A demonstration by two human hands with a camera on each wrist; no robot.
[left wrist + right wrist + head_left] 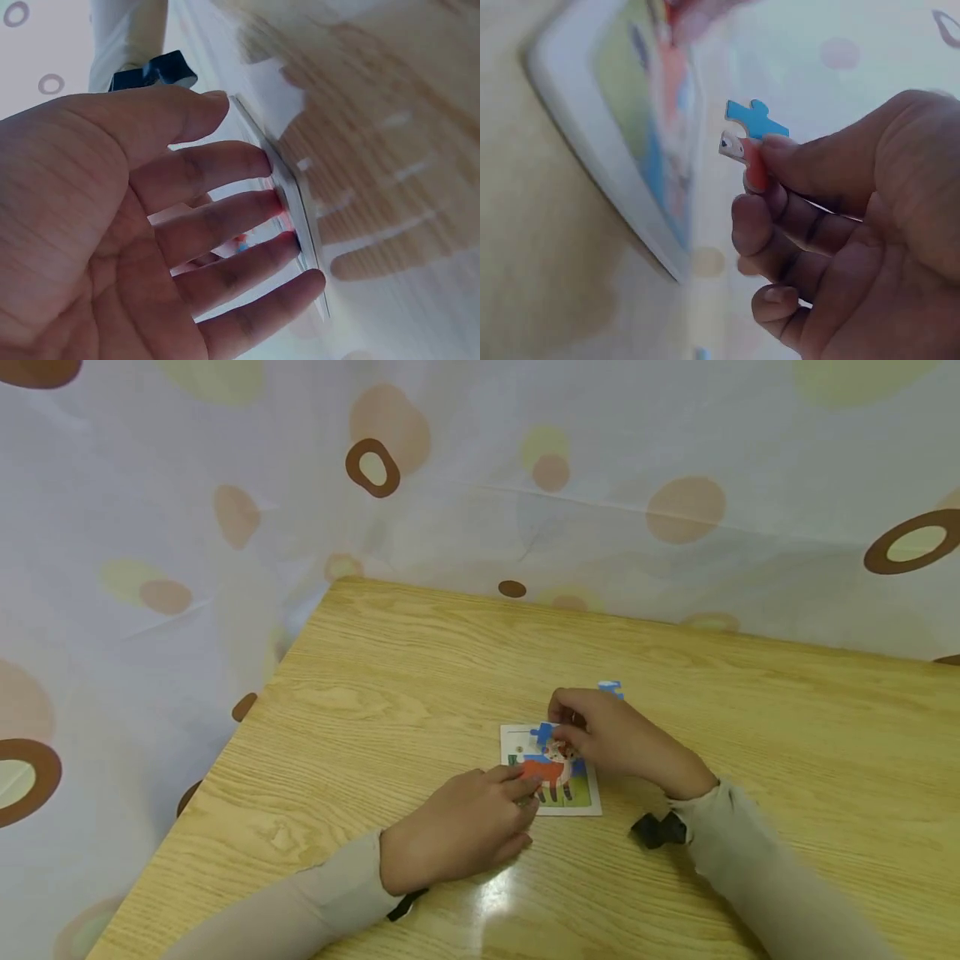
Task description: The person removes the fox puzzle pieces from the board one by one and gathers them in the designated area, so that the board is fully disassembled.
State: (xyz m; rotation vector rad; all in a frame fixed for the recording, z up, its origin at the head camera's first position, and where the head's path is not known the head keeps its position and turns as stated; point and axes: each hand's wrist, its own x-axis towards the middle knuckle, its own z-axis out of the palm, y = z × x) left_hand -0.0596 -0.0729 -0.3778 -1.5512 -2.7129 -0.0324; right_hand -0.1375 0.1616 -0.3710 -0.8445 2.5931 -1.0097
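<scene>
The wooden table (pixel 360 693) had its back edge running from the upper middle of the head frame down to the right side, against a patterned curtain (pixel 465 410); its left edge slanted from there down to the lower left corner; bare wood grain stretched from that edge to the hands, and more of it spread across the right of the frame. The white-bordered puzzle board (pixel 573 812) lay flat just below and right of the frame's centre, well apart from both table edges; a loose blue-and-white piece (pixel 610 687) lay on the wood above its upper right corner, near the right hand (pixel 611 731).

The board was a shallow tray; its fitted pieces showed a red-orange animal on green ground, with blue at the right; at its upper left the pale bottom of the recess showed, with a small round mark. The right hand pinched a puzzle piece (pixel 751 124), blue with red and a white patch, between thumb and curled fingers, over the upper part of the board; the left hand (pixel 468 822) held its fingers nearly straight and slightly spread, reaching in from the lower left, fingertips touching the board; a black strap (pixel 658 832) showed by the right sleeve (pixel 757 852), at the lower right.
</scene>
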